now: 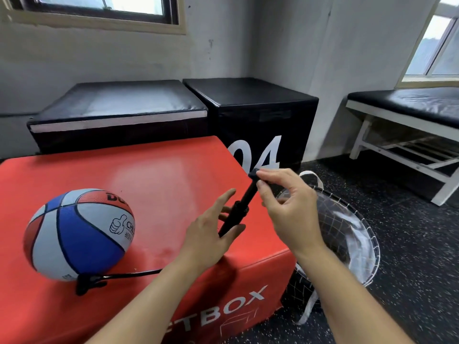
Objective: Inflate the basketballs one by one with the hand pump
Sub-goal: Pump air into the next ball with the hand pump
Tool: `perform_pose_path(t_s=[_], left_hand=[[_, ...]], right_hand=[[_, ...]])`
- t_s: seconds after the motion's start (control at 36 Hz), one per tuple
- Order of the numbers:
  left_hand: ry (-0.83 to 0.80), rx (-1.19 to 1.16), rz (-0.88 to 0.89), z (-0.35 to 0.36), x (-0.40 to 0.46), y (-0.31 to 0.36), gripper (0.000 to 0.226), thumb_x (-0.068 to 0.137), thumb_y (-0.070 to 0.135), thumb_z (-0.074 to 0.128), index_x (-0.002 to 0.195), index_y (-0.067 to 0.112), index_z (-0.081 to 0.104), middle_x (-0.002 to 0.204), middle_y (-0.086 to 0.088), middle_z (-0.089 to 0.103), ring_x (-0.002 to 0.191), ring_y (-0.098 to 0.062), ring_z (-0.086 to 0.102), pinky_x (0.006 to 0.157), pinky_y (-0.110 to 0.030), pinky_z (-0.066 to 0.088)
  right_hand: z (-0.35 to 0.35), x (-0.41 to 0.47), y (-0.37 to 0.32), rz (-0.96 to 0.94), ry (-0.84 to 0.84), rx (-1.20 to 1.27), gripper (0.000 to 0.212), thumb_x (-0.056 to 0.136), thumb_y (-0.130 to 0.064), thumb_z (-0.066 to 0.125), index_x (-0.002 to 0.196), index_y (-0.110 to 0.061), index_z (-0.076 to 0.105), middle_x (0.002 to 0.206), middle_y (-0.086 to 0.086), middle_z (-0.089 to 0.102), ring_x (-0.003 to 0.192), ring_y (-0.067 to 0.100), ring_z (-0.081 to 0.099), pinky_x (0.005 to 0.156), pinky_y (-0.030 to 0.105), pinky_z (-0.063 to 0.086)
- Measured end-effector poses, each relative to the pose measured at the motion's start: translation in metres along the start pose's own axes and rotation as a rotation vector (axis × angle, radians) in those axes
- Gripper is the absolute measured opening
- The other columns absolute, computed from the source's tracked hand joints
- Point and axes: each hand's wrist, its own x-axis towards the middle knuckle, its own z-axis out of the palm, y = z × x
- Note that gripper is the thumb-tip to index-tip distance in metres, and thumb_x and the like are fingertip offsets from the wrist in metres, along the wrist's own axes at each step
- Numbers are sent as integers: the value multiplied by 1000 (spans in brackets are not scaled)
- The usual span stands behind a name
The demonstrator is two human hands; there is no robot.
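the left hand point(211, 234) held the black pump point(238, 209) low down, fingers partly straight. the right hand point(285, 207) pinched its top. the ball point(77, 234) sat on the red box point(161, 175), well left of the fingers.

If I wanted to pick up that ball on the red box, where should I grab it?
Probably cup the basketball with both palms on its left and right sides, coming from above. It is round with no handle, and the black hose plugged in low at the front is best left alone.
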Motion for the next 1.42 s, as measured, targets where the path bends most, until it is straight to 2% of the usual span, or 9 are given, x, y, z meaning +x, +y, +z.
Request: perform_pose_path(t_s=[0.28,0.42,0.47,0.56,0.64,0.86,1.0,1.31,1.42], left_hand=[[0,20,-32,-5,-1,-8,79,94,36,77,157,52,32,115,32,65,103,8,65,85,-22,49],[-69,42,-98,2,-1,-20,80,95,24,74,153,58,31,112,30,66,103,5,66,91,-33,55],[-98,49,-132,6,-1,-24,78,96,26,73,152,58,30,112,28,67,103,1,67,91,-37,56],[-107,71,-186,11,2,-25,77,95,31,73,151,60,29,114,26,67,103,-9,69,91,-41,57],[-82,134,-216,15,7,-24,77,93,30,75,152,55,31,118,24,68,104,-11,69,91,-42,57],[-57,180,-263,10,5,-29,72,92,24,76,151,43,40,119,16,70,103,-17,70,90,-42,57],[29,159,-216,-7,0,-27,70,93,32,77,152,42,39,123,14,67,109,-13,67,93,-40,55],[309,235,-27,-90,-43,-28,67,96,32,74,154,38,41,130,17,63,120,-9,59,100,-38,52],[376,259,45,-121,-63,-38,70,92,24,79,151,35,44,131,14,63,121,-11,58,106,-39,50]], right_hand=[[25,-14,23,30,-77,-60,18,97,-11,73,111,-22,80,114,-16,73,113,4,68,66,15,53],[25,-8,35,104,-76,-9,23,99,-15,71,117,-27,78,119,-21,71,120,6,65,78,38,63],[23,-6,41,136,-95,-41,29,100,-17,69,125,-31,74,127,-23,67,124,1,61,88,36,61],[21,-6,49,185,-147,-102,44,101,-19,68,141,-35,61,141,-22,57,125,-2,57,103,29,52],[24,-8,57,308,-228,-78,65,102,-21,68,157,-40,39,155,-21,41,128,1,56,103,28,48],[41,-11,52,408,-321,-44,90,103,-21,66,165,-47,7,170,-17,18,142,9,48,110,32,41],[53,-16,39,205,-359,-268,93,100,-24,70,164,-49,9,176,-10,-3,161,13,10,127,35,20],[56,-25,40,184,-600,-363,82,102,-32,68,167,-32,19,174,-20,-6,157,0,7,123,24,13],[61,-14,57,243,-589,-309,78,100,-30,71,165,-24,28,173,-21,0,157,0,12,130,42,22]])
